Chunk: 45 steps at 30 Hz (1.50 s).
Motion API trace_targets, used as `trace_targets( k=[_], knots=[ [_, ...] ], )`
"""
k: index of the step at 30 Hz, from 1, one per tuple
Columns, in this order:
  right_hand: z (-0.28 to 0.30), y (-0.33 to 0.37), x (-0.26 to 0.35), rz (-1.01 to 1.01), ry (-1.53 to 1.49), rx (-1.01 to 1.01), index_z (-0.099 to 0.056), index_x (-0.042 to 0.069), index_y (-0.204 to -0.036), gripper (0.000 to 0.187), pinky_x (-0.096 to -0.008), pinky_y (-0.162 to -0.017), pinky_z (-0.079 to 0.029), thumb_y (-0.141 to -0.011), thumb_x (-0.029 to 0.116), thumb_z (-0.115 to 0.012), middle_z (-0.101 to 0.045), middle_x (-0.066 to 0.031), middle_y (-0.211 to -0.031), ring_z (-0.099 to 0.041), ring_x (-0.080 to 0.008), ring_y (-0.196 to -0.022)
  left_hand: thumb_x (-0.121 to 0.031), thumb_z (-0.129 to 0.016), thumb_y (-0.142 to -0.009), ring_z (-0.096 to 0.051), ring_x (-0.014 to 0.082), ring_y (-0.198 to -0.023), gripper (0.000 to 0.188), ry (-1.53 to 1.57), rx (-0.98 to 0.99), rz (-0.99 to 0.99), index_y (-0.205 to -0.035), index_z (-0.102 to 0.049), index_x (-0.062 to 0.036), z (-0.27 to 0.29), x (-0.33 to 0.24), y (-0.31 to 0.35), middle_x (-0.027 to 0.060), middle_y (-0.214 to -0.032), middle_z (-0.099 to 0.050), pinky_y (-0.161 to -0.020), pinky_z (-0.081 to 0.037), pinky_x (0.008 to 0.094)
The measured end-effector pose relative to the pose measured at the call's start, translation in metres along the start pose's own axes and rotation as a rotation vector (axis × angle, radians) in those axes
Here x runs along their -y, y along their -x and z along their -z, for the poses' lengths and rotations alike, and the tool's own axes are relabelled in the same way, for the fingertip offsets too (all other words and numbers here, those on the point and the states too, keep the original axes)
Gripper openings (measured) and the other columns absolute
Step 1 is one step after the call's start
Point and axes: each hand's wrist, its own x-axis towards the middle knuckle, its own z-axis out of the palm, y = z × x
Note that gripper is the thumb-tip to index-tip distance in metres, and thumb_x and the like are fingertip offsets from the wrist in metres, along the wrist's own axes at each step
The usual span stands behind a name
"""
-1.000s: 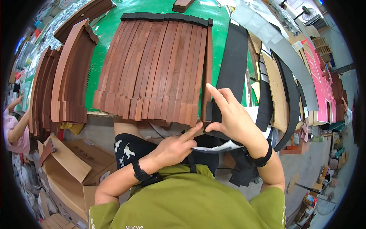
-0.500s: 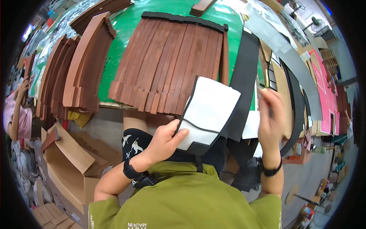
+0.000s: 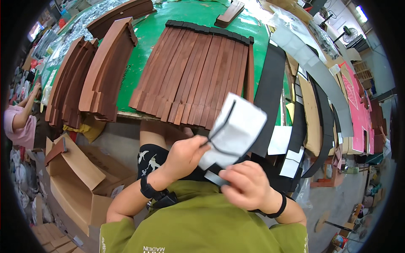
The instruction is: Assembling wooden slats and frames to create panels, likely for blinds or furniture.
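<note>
My left hand (image 3: pixel 184 156) is closed, thumb against fingers, on the left edge of a white backing sheet (image 3: pixel 244 122) that carries thin black strips. The sheet tilts up in front of my lap and is somewhat blurred. At its lower end my right hand (image 3: pixel 247 184) has its fingers curled together by a short black strip (image 3: pixel 215 169); its fingertips seem to pinch that end. Beyond the sheet lies a row of reddish-brown wooden slats (image 3: pixel 190 76), side by side, their far ends capped by black pads (image 3: pixel 206 29).
More curved wooden pieces (image 3: pixel 105 67) stand at the left on the green table (image 3: pixel 147 46). Long black sheets (image 3: pixel 270 92) and white pieces (image 3: pixel 279 140) lie to the right. An open cardboard box (image 3: pixel 71 185) is at lower left. A co-worker in pink (image 3: pixel 21 126) works at far left.
My right hand has come in from the black strips at the right to the sheet's lower end. The white sheet has turned and tilted in my left hand.
</note>
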Motion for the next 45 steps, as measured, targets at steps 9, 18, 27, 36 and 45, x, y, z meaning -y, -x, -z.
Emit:
trace_targets(
  k=[9,18,27,36,45],
  knots=[
    [0.006,0.022,-0.072,-0.814,-0.276,-0.134,-0.055,-0.001,-0.127,0.062,-0.0336,-0.090,-0.050,-0.073,0.002,-0.086,-0.058,-0.0105,-0.116,-0.059,-0.0231,-0.101,-0.007,-0.065,-0.082,-0.069,0.0271,-0.072,0.010,-0.266,0.451,-0.278,-0.084,-0.055,-0.0049,-0.032,0.014,0.004,0.0173,-0.147,-0.052,-0.063,-0.058,0.0369],
    [-0.012,0.019,-0.091,-0.619,-0.051,0.084,-0.064,0.005,-0.122,0.061,-0.0505,-0.109,-0.035,-0.067,0.015,-0.088,-0.060,-0.0118,-0.123,-0.050,-0.0351,-0.126,-0.009,-0.071,-0.083,-0.071,0.0243,-0.073,0.008,-0.215,0.428,-0.238,-0.083,-0.064,-0.0044,-0.037,0.015,0.005,0.0157,-0.145,-0.054,-0.060,-0.058,0.0357],
    [-0.015,0.020,-0.096,-0.660,-0.138,0.171,-0.065,0.007,-0.127,0.065,-0.0480,-0.112,-0.035,-0.067,0.014,-0.088,-0.061,-0.0088,-0.126,-0.046,-0.0359,-0.130,-0.010,-0.064,-0.087,-0.071,0.0289,-0.072,0.012,-0.146,0.462,-0.194,-0.081,-0.056,-0.0021,-0.039,0.022,0.009,0.0151,-0.153,-0.047,-0.060,-0.058,0.0398],
    [-0.012,0.018,-0.096,-0.671,-0.168,0.174,-0.064,0.006,-0.126,0.062,-0.0535,-0.114,-0.031,-0.070,0.016,-0.087,-0.059,-0.0095,-0.124,-0.048,-0.0351,-0.127,-0.009,-0.063,-0.087,-0.072,0.0288,-0.075,0.012,-0.128,0.437,-0.222,-0.082,-0.056,-0.0018,-0.041,0.024,0.008,0.0155,-0.153,-0.047,-0.061,-0.058,0.0393],
    [-0.015,0.018,-0.095,-0.656,-0.120,0.180,-0.064,0.005,-0.129,0.067,-0.0477,-0.111,-0.038,-0.067,0.013,-0.088,-0.060,-0.0106,-0.126,-0.047,-0.0363,-0.128,-0.007,-0.071,-0.082,-0.072,0.0274,-0.077,0.007,-0.164,0.463,-0.186,-0.083,-0.064,-0.0045,-0.038,0.021,0.008,0.0171,-0.144,-0.055,-0.062,-0.059,0.0363]
  ],
)
